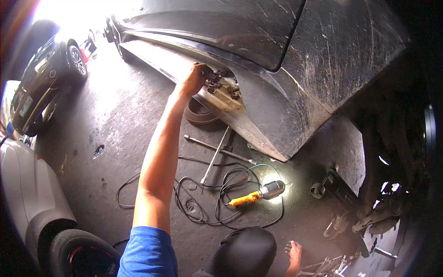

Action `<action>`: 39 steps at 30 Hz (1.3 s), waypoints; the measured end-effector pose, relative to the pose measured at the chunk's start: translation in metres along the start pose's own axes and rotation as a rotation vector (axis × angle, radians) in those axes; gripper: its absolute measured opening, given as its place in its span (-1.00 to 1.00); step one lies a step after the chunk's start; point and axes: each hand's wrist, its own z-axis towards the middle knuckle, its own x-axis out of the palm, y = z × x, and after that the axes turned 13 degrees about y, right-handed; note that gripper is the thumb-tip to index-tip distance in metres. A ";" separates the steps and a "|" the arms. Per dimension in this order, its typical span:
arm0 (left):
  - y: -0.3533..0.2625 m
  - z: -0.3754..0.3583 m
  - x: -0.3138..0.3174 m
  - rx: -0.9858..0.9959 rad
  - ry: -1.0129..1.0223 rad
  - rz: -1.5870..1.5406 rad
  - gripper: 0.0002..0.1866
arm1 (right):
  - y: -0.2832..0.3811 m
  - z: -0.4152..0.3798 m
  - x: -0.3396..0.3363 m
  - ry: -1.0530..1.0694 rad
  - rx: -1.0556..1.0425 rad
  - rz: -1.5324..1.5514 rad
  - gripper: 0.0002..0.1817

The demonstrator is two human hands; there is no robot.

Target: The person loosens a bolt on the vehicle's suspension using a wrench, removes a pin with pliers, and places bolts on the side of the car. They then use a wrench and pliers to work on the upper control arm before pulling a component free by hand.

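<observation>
My left hand (199,78) reaches up to the side sill (221,100) of a dark, dusty vehicle. Its fingers curl down at a cluster of small dark parts (213,87), which look like nuts, lying on the sill. What the fingertips grip is hidden. Low in the view, beside my dark-clothed knee (251,251), my right hand (293,251) hangs over the floor with fingers loosely apart and nothing seen in them. Metal tools (337,265) lie close to its right.
A lit work lamp (258,194) with a yellow handle lies amid its coiled black cable (184,198). Behind it are a four-way lug wrench (216,154) and a round brown part (200,113). A white car (27,184) stands left, another car (46,74) beyond. Dark undercarriage parts (376,217) occupy the right.
</observation>
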 end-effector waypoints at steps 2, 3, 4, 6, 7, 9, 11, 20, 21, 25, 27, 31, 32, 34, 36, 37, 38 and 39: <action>0.012 0.000 -0.004 0.002 0.030 -0.009 -0.80 | 0.004 0.002 0.004 -0.011 -0.002 0.008 -0.71; 0.018 0.000 -0.005 0.003 0.047 -0.013 -0.79 | 0.005 0.002 0.006 -0.017 -0.002 0.013 -0.70; 0.025 -0.001 -0.003 0.003 0.024 0.001 -0.78 | 0.006 0.002 0.007 -0.009 -0.009 0.008 -0.70; 0.029 -0.007 -0.002 0.000 -0.023 0.031 -0.74 | 0.009 0.004 0.009 0.009 -0.021 -0.003 -0.70; 0.027 -0.010 -0.003 -0.036 -0.031 0.021 -0.72 | 0.009 0.004 0.011 0.013 -0.018 -0.012 -0.70; 0.024 -0.011 -0.001 -0.105 -0.048 -0.001 -0.69 | 0.010 0.004 0.013 0.019 -0.012 -0.031 -0.69; 0.028 -0.010 0.005 -0.040 -0.186 0.078 -0.66 | 0.011 0.002 0.014 0.016 -0.010 -0.031 -0.70; -0.026 -0.012 0.023 0.309 -0.067 0.192 -0.75 | 0.024 -0.001 0.005 -0.006 0.001 -0.055 -0.71; -0.029 -0.012 0.026 0.297 -0.037 0.191 -0.73 | 0.025 -0.001 0.002 -0.005 0.000 -0.060 -0.71; -0.039 -0.016 0.030 0.310 0.035 0.230 -0.71 | 0.026 -0.003 0.000 -0.014 0.022 -0.088 -0.72; -0.041 -0.022 0.029 0.343 0.006 0.235 -0.72 | 0.026 -0.005 0.002 -0.035 0.052 -0.121 -0.72; -0.040 -0.030 0.024 0.271 -0.040 0.320 -0.76 | 0.023 -0.006 0.002 -0.032 0.073 -0.097 -0.72; -0.041 -0.034 0.023 0.286 -0.092 0.337 -0.77 | 0.021 -0.005 0.002 -0.024 0.067 -0.081 -0.72; -0.048 -0.044 0.021 0.251 -0.119 0.357 -0.78 | 0.021 -0.006 0.002 -0.015 0.063 -0.064 -0.73; -0.048 -0.050 0.023 0.254 -0.159 0.334 -0.78 | 0.021 -0.005 0.003 -0.014 0.068 -0.065 -0.73; -0.047 -0.052 0.023 0.253 -0.180 0.323 -0.79 | 0.021 -0.006 0.003 -0.012 0.068 -0.073 -0.73; -0.045 -0.053 0.022 0.228 -0.208 0.310 -0.79 | 0.023 -0.006 0.005 -0.009 0.066 -0.083 -0.73; -0.045 -0.053 0.021 0.205 -0.239 0.297 -0.79 | 0.022 -0.004 0.004 -0.007 0.063 -0.092 -0.73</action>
